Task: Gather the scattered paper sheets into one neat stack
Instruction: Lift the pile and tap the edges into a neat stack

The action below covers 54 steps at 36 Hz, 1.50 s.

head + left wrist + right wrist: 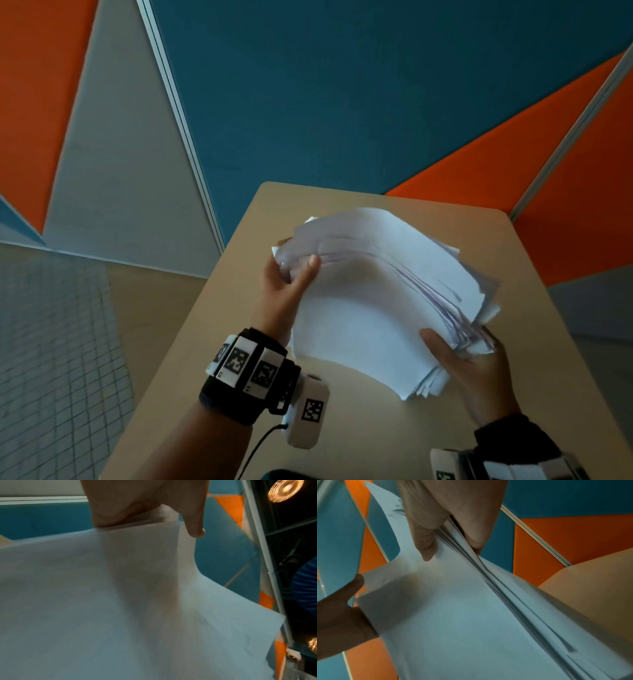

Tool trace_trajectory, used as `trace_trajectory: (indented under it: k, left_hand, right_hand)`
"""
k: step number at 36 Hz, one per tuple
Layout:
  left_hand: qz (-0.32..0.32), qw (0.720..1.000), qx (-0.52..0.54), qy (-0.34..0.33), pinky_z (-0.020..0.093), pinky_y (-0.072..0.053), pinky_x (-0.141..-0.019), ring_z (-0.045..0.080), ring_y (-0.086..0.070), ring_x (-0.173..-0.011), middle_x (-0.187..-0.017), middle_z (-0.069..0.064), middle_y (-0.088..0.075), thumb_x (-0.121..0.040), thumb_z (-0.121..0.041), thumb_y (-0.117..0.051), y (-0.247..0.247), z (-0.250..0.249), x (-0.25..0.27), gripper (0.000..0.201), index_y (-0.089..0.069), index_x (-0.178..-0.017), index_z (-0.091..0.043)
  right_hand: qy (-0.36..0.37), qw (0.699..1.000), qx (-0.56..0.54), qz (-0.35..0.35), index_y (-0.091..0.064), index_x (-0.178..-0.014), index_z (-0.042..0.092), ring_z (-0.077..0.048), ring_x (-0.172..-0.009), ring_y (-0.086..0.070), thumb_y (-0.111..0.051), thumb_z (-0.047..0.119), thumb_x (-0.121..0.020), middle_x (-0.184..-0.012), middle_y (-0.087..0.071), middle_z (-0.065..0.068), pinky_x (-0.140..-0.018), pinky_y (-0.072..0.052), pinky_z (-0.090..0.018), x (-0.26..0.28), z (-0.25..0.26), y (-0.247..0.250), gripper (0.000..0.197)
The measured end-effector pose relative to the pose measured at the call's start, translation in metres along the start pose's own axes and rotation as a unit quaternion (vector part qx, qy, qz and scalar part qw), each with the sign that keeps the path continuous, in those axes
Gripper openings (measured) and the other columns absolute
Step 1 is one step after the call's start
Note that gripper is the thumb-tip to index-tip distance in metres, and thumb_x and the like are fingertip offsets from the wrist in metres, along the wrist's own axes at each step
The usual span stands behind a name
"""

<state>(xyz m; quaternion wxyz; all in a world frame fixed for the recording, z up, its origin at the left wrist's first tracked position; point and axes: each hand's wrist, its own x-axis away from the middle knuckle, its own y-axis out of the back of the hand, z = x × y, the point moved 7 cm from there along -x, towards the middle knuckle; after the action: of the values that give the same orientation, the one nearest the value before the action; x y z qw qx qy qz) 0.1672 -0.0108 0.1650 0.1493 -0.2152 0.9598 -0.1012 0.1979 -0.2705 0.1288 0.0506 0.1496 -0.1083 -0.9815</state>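
A thick bundle of white paper sheets [370, 301] is held up over the beige table [246, 342], bowed in the middle, its edges uneven and fanned on the right. My left hand [291, 274] pinches the bundle's left edge, thumb on top. My right hand [462, 356] grips the lower right edge, thumb on the top sheet, the other fingers hidden underneath. The left wrist view shows the left hand [145, 513] clamped on the paper sheets [120, 608]. In the right wrist view the right hand [447, 524] squeezes the fanned paper sheets [462, 615].
The table is narrow, with rounded far corners [270, 188]. Partition walls [342, 85] in blue, orange and grey stand close behind it. Tiled floor [51, 342] lies to the left. Both wrists wear black camera bands with tag markers [250, 370].
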Motion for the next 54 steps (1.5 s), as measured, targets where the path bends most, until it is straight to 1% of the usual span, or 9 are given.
trace_trajectory:
  k: [3,8,13,15,19,26,38,48,54]
  left_hand:
    - [-0.023,1.0,0.01,-0.017,0.024,-0.053,-0.071,0.017,-0.067,-0.08,-0.083,0.0,-0.073,-0.068,-0.049,-0.071,0.001,-0.015,-0.004,0.042,-0.062,-0.092,-0.015]
    - [-0.044,0.999,0.0,-0.014,0.046,-0.051,-0.073,0.03,-0.06,-0.08,-0.084,0.018,-0.06,-0.076,-0.039,-0.06,0.01,-0.026,-0.008,0.027,-0.059,-0.085,-0.013]
    - [-0.032,0.98,-0.176,-0.087,0.02,-0.045,-0.066,0.005,-0.053,-0.071,-0.087,0.003,-0.057,-0.073,-0.044,-0.057,0.007,-0.051,-0.015,0.045,-0.051,-0.109,-0.017]
    - [-0.044,0.924,-0.335,-0.178,0.031,-0.047,-0.088,0.017,-0.057,-0.102,-0.116,0.015,-0.057,-0.077,-0.047,-0.059,-0.001,-0.069,-0.011,0.06,-0.045,-0.121,-0.008]
    - [-0.006,0.703,-0.594,-0.392,0.049,-0.02,-0.112,0.026,-0.032,-0.135,-0.143,0.011,-0.043,-0.085,-0.062,-0.038,-0.057,-0.098,0.024,0.071,-0.034,-0.136,-0.012]
    - [0.216,0.601,-0.682,-0.356,0.056,-0.011,-0.11,0.024,-0.051,-0.128,-0.133,0.006,-0.059,-0.077,-0.067,-0.04,-0.113,-0.053,0.032,0.079,-0.042,-0.136,-0.015]
    - [0.275,0.56,-0.68,-0.384,0.056,-0.039,-0.102,0.02,-0.068,-0.097,-0.112,-0.001,-0.07,-0.067,-0.058,-0.066,-0.136,-0.027,0.048,0.072,-0.053,-0.126,-0.019]
    - [0.233,0.625,-0.666,-0.334,0.054,-0.036,-0.107,0.025,-0.057,-0.119,-0.142,0.008,-0.049,-0.063,-0.068,-0.06,-0.13,-0.036,0.045,0.106,-0.021,-0.142,-0.01]
    - [0.297,0.565,-0.675,-0.369,0.059,-0.033,-0.106,0.019,-0.062,-0.113,-0.127,0.0,-0.062,-0.064,-0.073,-0.053,-0.138,-0.019,0.059,0.095,-0.037,-0.138,-0.016]
  right_hand:
    - [-0.007,1.0,-0.019,-0.009,-0.073,-0.075,0.015,-0.012,-0.079,-0.072,-0.076,0.056,-0.051,-0.088,-0.076,0.014,-0.073,-0.057,-0.035,0.001,-0.005,0.002,0.047]
    - [-0.087,0.993,-0.075,0.0,-0.076,-0.068,0.017,-0.036,-0.065,-0.069,-0.085,0.055,-0.04,-0.061,-0.075,0.001,-0.066,-0.057,-0.03,0.002,-0.023,0.005,0.049]
    - [-0.096,0.99,-0.093,0.034,-0.075,-0.065,0.03,-0.01,-0.07,-0.07,-0.076,-0.005,-0.065,-0.068,-0.074,0.021,-0.069,-0.056,-0.019,0.001,-0.03,0.0,0.035]
    - [-0.101,0.989,-0.104,0.035,-0.072,-0.068,0.027,0.005,-0.07,-0.068,-0.077,0.0,-0.066,-0.07,-0.074,0.023,-0.067,-0.052,-0.008,0.002,-0.031,-0.001,0.028]
    - [-0.077,0.993,-0.088,0.031,-0.066,-0.085,0.032,0.001,-0.069,-0.067,-0.079,0.016,-0.068,-0.072,-0.072,0.029,-0.068,-0.052,-0.011,0.003,-0.023,-0.002,0.027]
    - [-0.055,0.995,-0.067,0.05,-0.062,-0.085,0.035,0.017,-0.079,-0.063,-0.073,-0.002,-0.072,-0.078,-0.07,0.035,-0.071,-0.047,0.0,0.002,-0.011,-0.001,0.041]
    - [-0.033,0.997,-0.058,0.047,-0.062,-0.095,0.034,0.013,-0.087,-0.064,-0.074,-0.001,-0.071,-0.089,-0.071,0.033,-0.075,-0.046,-0.001,0.001,-0.009,0.004,0.044]
    - [-0.019,0.998,-0.032,0.052,-0.07,-0.098,0.016,0.001,-0.092,-0.068,-0.075,0.005,-0.072,-0.091,-0.076,0.007,-0.08,-0.049,-0.009,0.001,-0.009,0.005,0.029]
    - [0.007,0.999,0.008,0.044,-0.055,-0.085,0.03,0.029,-0.073,-0.055,-0.078,-0.004,-0.065,-0.071,-0.059,0.051,-0.065,-0.038,0.007,0.001,-0.003,0.0,0.046]
